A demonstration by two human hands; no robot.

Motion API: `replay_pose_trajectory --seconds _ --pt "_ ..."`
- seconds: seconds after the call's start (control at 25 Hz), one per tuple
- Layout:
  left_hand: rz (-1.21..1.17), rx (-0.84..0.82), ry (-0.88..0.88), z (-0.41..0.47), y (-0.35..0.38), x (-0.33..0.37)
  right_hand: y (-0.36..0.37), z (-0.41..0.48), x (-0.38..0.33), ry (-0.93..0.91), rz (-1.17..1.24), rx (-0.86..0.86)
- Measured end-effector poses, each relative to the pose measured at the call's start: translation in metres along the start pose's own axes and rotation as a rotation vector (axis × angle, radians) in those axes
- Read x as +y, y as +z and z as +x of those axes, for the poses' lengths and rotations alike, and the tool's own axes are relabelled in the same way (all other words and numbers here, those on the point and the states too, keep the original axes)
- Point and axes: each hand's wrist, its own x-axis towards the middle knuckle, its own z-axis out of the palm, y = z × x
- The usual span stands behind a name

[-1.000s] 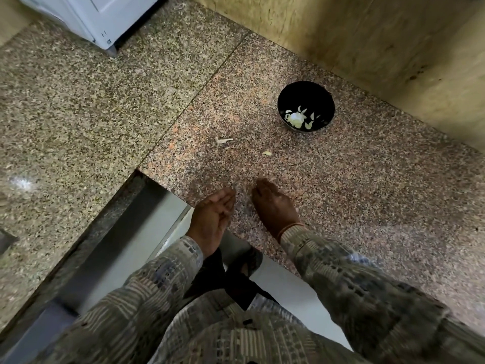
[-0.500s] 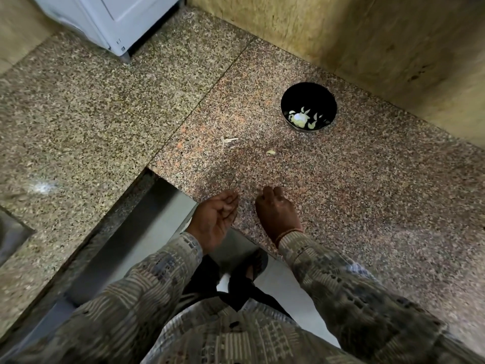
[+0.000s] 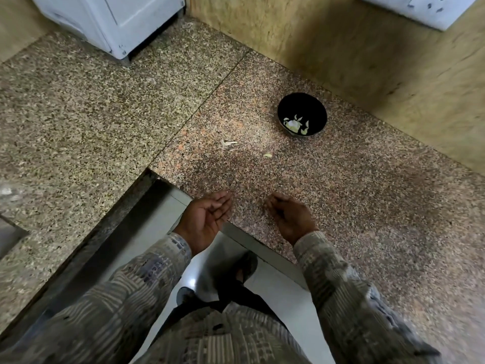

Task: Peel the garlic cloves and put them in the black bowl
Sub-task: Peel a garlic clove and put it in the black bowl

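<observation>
A black bowl (image 3: 302,114) stands on the reddish granite counter (image 3: 367,206) near the wall, with several pale garlic pieces (image 3: 294,124) inside. A strip of garlic skin (image 3: 228,143) and a small pale scrap (image 3: 268,155) lie on the counter in front of the bowl. My left hand (image 3: 208,218) hovers at the counter's front edge, palm up, fingers relaxed, holding nothing. My right hand (image 3: 290,216) rests at the counter edge, turned palm inward with fingers loosely curled; nothing shows in it.
A white appliance (image 3: 112,19) stands at the back left on the greyer granite slab (image 3: 78,114). A tan tiled wall (image 3: 367,61) runs behind the bowl. The counter forms an inner corner around my body, with white floor and my feet below.
Both hands have drawn slightly apart. My left palm has turned further up, and my right hand has rolled from palm down to palm inward. The view has tilted upward.
</observation>
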Motion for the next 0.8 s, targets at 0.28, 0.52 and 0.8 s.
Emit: replay_pose_trajectory --seconds 0.28,0.52,0.8 --pt "-0.092 -0.077 -0.075 -0.027 -0.005 -0.002 0.024 -0.066 0.009 0.019 0.219 -0.139" --pt "-0.202 -0.202 -0.039 -0.065 -0.027 0.013 0.065 -0.135 0.047 0.083 0.209 -0.312" --pt "-0.329 -0.189 0.185 -0.127 -0.085 0.047 0.124 -0.181 0.101 0.241 0.075 -0.488"
